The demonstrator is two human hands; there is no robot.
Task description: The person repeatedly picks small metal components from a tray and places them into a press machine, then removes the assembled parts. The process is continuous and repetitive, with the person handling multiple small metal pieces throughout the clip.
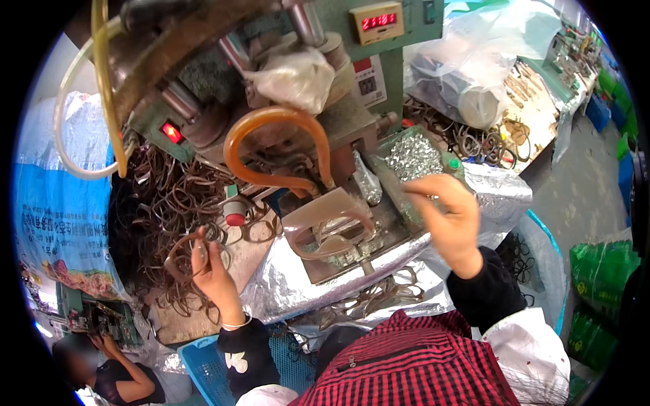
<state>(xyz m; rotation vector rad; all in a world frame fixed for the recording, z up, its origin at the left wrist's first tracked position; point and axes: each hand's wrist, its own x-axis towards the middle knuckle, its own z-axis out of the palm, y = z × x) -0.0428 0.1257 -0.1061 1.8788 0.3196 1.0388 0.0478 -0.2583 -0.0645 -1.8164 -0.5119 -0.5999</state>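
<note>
Cluttered workbench: left hand pinches wire ring, right hand w/ clips

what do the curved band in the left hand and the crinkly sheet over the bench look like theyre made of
Curved band in the left hand: probably thin metal, brownish and dull, keeping a springy loop shape. Crinkly sheet: looks like foil or metallised film, silver and shiny, with sharp creases catching light. The right hand hovers above it.
</note>
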